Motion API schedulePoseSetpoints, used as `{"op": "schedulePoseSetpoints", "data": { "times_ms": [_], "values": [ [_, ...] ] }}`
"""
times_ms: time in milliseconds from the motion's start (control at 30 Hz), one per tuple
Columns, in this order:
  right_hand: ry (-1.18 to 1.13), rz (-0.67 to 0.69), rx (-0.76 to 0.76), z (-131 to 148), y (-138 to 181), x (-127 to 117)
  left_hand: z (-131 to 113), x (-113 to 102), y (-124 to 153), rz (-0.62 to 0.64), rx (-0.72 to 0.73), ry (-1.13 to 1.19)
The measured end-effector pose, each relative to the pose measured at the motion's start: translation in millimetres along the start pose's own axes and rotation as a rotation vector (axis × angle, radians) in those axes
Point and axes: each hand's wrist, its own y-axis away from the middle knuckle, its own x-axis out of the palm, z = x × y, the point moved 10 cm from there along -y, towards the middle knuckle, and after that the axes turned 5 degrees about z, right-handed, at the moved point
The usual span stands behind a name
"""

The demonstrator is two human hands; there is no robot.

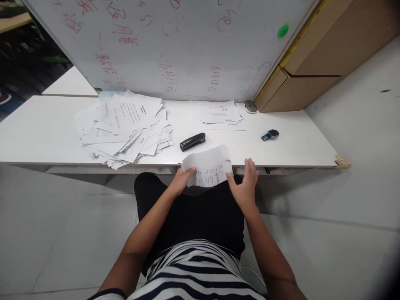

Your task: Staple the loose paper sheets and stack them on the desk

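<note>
Seated at a narrow white table (pixel 290 152), I hold a printed paper (pixel 211 177) over my lap, its far part reaching across the front edge. My left hand (pixel 181 181) grasps the paper's left end, thumb on top. My right hand (pixel 246 187) is spread, its thumb at the right edge and its fingers raised clear; whether that thumb presses or merely rests, I cannot tell.

The paper's long axis runs crosswise from hand to hand, and its blank far part is bent. Just beyond it lies a black stapler (pixel 192 142), set aslant, its right end pointing away from me. It sits ahead of my left hand, clearly the nearer of the two, and touches neither.

A loose pile of papers (pixel 128 125) spreads to the left; a smaller stack (pixel 220 112) lies beyond the stapler, to its right. What looks like a dark watch (pixel 270 134) rests farther right.
</note>
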Motion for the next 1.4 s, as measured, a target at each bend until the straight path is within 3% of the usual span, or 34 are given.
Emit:
{"op": "schedulePoseSetpoints", "data": {
  "times_ms": [100,200,267,367,467,600,767,867,1000,1067,1267,1333,1400],
  "values": [
    [-0.355,0.073,-0.019,-10.9,-30.8,-9.0,-44.7,12.2,3.1,0.171,0.123,-0.227],
    [-0.560,0.262,-0.100,7.8,-56.6,-10.9,-95.2,32.7,5.0,0.298,0.258,-0.424],
    [-0.580,0.309,-0.130,21.3,-71.5,-16.3,-125.6,37.7,2.3,0.271,0.355,-0.484],
    [-0.542,0.198,-0.147,30.3,-92.1,-25.8,-151.8,36.1,-5.7,0.154,0.474,-0.532],
    [-0.518,0.170,-0.087,24.7,-104.1,-8.2,-145.3,29.7,-19.2,0.058,0.509,-0.505],
    [-0.521,0.239,0.054,10.4,-106.0,27.8,-104.4,12.7,-42.1,-0.059,0.415,-0.364],
    [-0.460,0.270,0.048,22.0,-98.9,42.3,-78.5,6.4,-50.2,-0.141,0.378,-0.296],
    [-0.408,0.324,0.028,30.6,-91.9,44.9,-76.7,12.7,-50.0,-0.106,0.314,-0.303],
    [-0.409,0.123,0.041,17.2,-84.6,5.8,-96.4,15.9,-40.1,-0.070,0.311,-0.305],
    [-0.456,0.113,0.046,5.1,-77.4,-6.0,-104.0,17.2,-36.6,-0.029,0.270,-0.296],
    [-0.765,0.335,0.260,-50.5,-37.0,19.2,-77.1,43.2,-30.3,0.316,-0.088,-0.333],
    [-0.780,0.354,0.330,-67.6,-22.5,24.4,-73.5,48.4,-25.7,0.358,-0.094,-0.421],
    [-0.774,0.359,0.409,-82.6,-9.6,24.7,-83.4,48.0,-24.2,0.302,0.003,-0.498]
  ]
}}
